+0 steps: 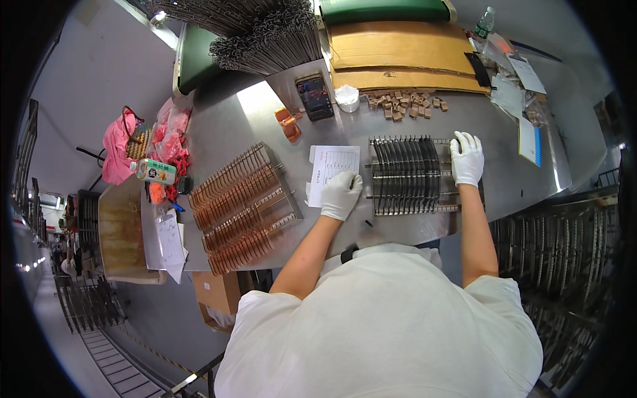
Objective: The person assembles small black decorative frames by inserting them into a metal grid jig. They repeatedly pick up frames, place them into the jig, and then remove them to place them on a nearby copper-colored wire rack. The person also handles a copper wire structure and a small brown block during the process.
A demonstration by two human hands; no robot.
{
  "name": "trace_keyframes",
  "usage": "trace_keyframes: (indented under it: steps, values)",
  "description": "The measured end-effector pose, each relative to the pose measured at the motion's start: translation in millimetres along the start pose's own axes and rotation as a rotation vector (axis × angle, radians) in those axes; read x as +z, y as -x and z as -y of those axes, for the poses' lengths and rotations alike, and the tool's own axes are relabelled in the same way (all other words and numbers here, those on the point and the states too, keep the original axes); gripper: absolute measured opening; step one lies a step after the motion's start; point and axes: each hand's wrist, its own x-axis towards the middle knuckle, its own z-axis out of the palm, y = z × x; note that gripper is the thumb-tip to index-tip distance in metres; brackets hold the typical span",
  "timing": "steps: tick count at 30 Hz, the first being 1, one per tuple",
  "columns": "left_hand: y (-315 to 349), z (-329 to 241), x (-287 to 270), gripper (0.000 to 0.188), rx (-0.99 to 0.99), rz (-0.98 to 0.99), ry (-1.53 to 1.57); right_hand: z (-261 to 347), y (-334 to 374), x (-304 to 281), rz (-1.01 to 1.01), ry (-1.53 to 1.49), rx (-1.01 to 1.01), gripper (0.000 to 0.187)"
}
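Observation:
My left hand [342, 196], in a white glove, rests on the lower right of a printed paper form [337, 158]. Its fingers are curled together, and whatever lies between them is too small to make out. Right of it stands a metal rack [447, 178] with a row of black curved strips [406, 174] across it. My right hand [467, 159], also gloved, lies at the rack's right end, its fingers a little apart and bent at the tips. Left of the form is a second rack with copper-coloured curved strips [239, 202].
Behind the form stand a phone [314, 97], an orange case [288, 125] and a white tub [346, 98]. Small tan blocks [411, 105] lie by cardboard sheets [405, 56]. Bundled wire hooks [279, 43] rise at the back. A drink bottle [156, 172] lies left; papers [528, 73] lie right.

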Motion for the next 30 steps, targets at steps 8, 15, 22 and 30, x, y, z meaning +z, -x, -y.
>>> trace_keyframes:
  steps: [8, 15, 22, 30]
  values:
    - [0.2, 2.2, 1.6, 0.015, -0.02, 0.02, 0.008, -0.5, -0.6, -0.4, -0.013, -0.019, -0.008, 0.028]
    - [0.4, 1.4, 0.6, 0.015, -0.027, 0.023, 0.011, 0.9, -0.7, -2.1, -0.014, -0.022, -0.01, 0.028]
    - [0.1, -0.6, -0.8, 0.015, -0.022, 0.007, 0.017, -0.7, -0.2, 0.9, -0.023, -0.02, -0.011, 0.029]
    - [0.1, -0.6, -0.5, 0.014, -0.027, 0.01, 0.02, 0.7, -0.6, -1.0, -0.018, -0.019, -0.006, 0.028]
